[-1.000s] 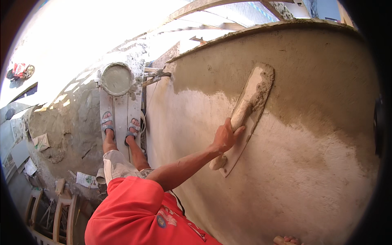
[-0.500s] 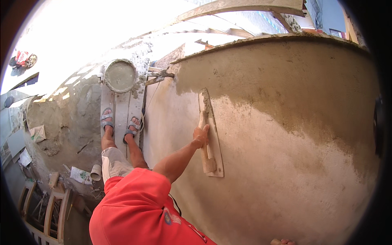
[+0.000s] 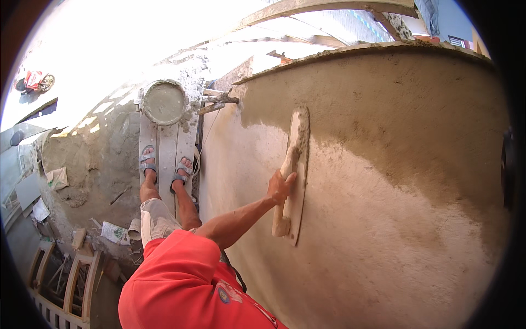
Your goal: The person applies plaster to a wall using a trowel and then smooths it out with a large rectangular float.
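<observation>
My left hand [image 3: 282, 186] is closed round the wooden handle of a long plastering trowel [image 3: 300, 164]. The trowel's narrow blade stands nearly upright in the picture, against or very close to the wall [image 3: 356, 230]. Mortar clings to its upper end, which reaches the lower edge of a band of wet, darker grey plaster [image 3: 394, 104]. Below that band the wall surface is paler. My left arm stretches out from a red sleeve. My right hand does not show.
My sandalled feet stand on a narrow plank platform [image 3: 167, 140]. A round bucket of grey mortar [image 3: 164, 103] sits at its far end, beside wooden braces [image 3: 216, 101]. Far below lie a sack [image 3: 115, 233], a wooden frame [image 3: 76, 285] and a red motorcycle [image 3: 37, 81].
The trowel has moved right, its upper end most, and has turned more edge-on. Fingers seen at the lower right edge have gone out of view. My view has shifted slightly.
</observation>
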The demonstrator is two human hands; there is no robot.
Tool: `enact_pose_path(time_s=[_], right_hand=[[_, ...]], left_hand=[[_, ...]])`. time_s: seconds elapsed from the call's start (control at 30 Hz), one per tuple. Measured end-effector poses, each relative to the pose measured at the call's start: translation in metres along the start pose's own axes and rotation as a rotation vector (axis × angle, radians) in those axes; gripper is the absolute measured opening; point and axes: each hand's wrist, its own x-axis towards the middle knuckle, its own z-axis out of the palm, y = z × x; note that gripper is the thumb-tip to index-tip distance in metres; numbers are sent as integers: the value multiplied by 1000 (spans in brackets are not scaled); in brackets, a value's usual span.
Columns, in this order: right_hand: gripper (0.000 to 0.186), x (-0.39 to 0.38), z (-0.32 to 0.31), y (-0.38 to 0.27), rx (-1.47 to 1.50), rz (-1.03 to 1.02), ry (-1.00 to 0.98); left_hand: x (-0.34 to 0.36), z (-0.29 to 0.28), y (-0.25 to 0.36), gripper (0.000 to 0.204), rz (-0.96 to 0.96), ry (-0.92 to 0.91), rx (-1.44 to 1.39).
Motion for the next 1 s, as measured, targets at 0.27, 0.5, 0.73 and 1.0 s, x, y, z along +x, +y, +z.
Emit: enact_pose_path(time_s=[0.27,0.5,0.73,1.0], right_hand=[[45,32,-37,71,455,-149,-384],[38,31,-52,87,405,-366,-307],[43,19,-29,59,524,-16,-178],[41,31,-33,82,548,-198,-176]], left_hand=[[92,-35,28,53,-131,60,-143],[18,14,139,52,196,-68,-20],[-92,37,84,56,335,-102,240],[-39,30,137,54,205,-77,57]])
